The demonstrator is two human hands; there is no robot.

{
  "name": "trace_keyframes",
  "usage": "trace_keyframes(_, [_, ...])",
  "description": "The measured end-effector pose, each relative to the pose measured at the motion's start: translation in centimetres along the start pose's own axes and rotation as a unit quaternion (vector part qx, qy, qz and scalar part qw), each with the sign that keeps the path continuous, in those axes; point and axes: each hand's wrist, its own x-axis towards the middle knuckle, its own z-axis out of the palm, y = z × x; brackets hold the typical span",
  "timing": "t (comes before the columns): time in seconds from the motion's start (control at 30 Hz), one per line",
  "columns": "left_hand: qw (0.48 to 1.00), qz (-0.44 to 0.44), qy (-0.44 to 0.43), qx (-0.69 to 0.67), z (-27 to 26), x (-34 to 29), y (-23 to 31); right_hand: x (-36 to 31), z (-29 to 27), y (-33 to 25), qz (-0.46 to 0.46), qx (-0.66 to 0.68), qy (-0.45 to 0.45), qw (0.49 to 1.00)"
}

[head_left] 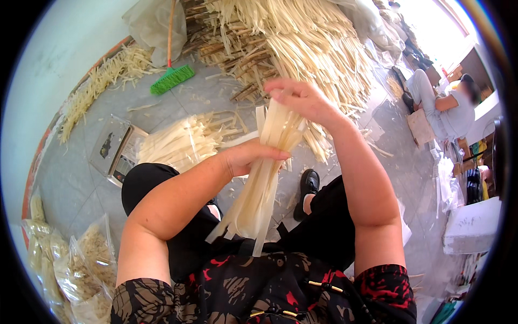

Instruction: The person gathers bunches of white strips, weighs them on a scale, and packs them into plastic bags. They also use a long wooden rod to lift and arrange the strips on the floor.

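Observation:
Over my lap I hold a bundle of long, flat, pale cream strips (259, 186), tilted with its lower ends fanned out toward me. My left hand (256, 155) is closed round its middle, the thumb lying across the front. At the bundle's upper end is my right hand (305, 102), fingers stretched out over the strip tips and thumb apart; part of its palm side is hidden. Beyond my left forearm lies a loose pile of similar strips (181, 140) on the floor.
Ahead rises a large heap of pale strips (307, 43). A green broom (171, 80) stands left of it. A metal-topped scale (116, 148) sits left of the small pile. Clear bags (89, 259) rest at lower left. At right, another person (440, 105) sits near a white box (472, 227).

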Motion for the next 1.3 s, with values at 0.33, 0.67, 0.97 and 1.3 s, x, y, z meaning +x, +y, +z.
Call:
trace_keyframes(0.33, [0.995,0.026,0.022,0.089,1.5,-0.5,0.8,-0.5,0.5,-2.6,0.044,-0.222,-0.174,0.958])
trace_keyframes(0.67, [0.914,0.352,0.191,-0.073,-1.2,-0.9,4.6,-0.4,4.7,-0.5,0.037,0.141,-0.033,0.989])
trace_keyframes(0.97, [0.923,0.333,0.185,0.06,-3.8,-3.7,8.0,3.1,9.4,-2.5,0.028,0.01,0.092,0.995])
trace_keyframes(1.3, [0.938,-0.024,0.299,0.174,-25.3,-9.9,4.1,8.4,13.6,5.4,0.142,-0.008,0.023,0.989])
